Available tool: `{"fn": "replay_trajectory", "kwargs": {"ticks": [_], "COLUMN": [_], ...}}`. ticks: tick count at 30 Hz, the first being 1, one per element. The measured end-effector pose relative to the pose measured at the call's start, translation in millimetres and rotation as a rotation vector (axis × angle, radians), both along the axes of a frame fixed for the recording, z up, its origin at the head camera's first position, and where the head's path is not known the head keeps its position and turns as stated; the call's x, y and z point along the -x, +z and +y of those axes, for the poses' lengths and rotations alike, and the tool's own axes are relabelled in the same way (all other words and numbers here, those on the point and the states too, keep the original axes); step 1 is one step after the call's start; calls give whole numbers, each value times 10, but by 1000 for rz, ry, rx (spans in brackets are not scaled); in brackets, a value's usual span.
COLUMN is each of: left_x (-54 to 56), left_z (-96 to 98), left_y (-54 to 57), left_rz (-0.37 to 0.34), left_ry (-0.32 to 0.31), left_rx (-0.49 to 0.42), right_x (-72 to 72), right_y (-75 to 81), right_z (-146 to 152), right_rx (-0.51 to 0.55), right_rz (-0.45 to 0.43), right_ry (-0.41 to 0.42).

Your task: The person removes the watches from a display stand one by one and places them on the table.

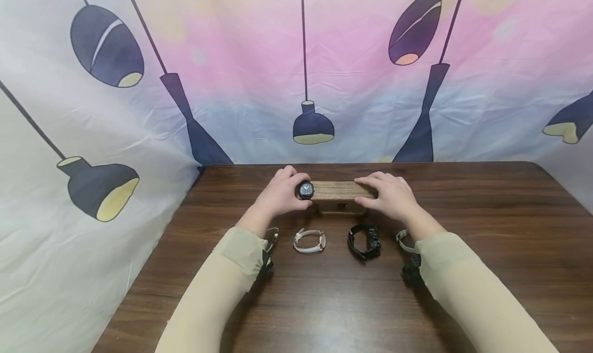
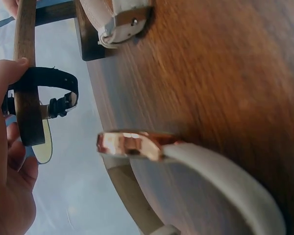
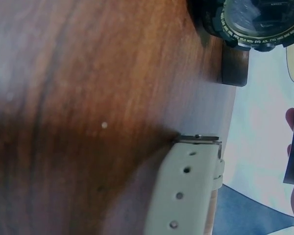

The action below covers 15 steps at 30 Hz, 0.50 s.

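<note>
A wooden watch stand (image 1: 340,191) with a raised crossbar stands towards the far side of the table. My left hand (image 1: 280,192) pinches a black wristwatch (image 1: 306,190) at the bar's left end, thumb in front and fingers behind. In the left wrist view its black strap (image 2: 51,76) loops round the bar, the thumb resting on the wood beside it. My right hand (image 1: 389,193) grips the bar's right end between thumb and fingers. Part of that end is hidden under the hand.
In front of the stand lie a white-strapped watch (image 1: 309,241) and a black sports watch (image 1: 364,242). A pale green strap watch (image 3: 181,191) is beside my right wrist, and a rose-gold watch (image 2: 137,144) beside my left. A printed curtain (image 1: 259,85) hangs behind the table.
</note>
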<state>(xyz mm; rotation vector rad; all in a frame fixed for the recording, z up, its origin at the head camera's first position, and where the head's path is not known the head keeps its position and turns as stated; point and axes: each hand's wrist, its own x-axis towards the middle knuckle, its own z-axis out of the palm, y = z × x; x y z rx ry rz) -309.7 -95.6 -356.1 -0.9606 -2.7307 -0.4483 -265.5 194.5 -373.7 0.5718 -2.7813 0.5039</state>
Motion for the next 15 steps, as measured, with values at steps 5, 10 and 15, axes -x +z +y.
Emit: {"fn": "replay_trajectory", "kwargs": {"ticks": [5, 10, 15], "left_x": [6, -11, -8], "left_z": [-27, -40, -72], "left_y": [-6, 13, 22], "left_rz": [7, 6, 5], "left_ry": [-2, 11, 4], "left_rx": [8, 14, -6], "right_x": [2, -1, -9], "right_y": [-8, -5, 17], "right_z": [2, -6, -3], "right_rx": [4, 4, 3], "right_rz": [2, 0, -5], "right_ry": [2, 0, 1]}}
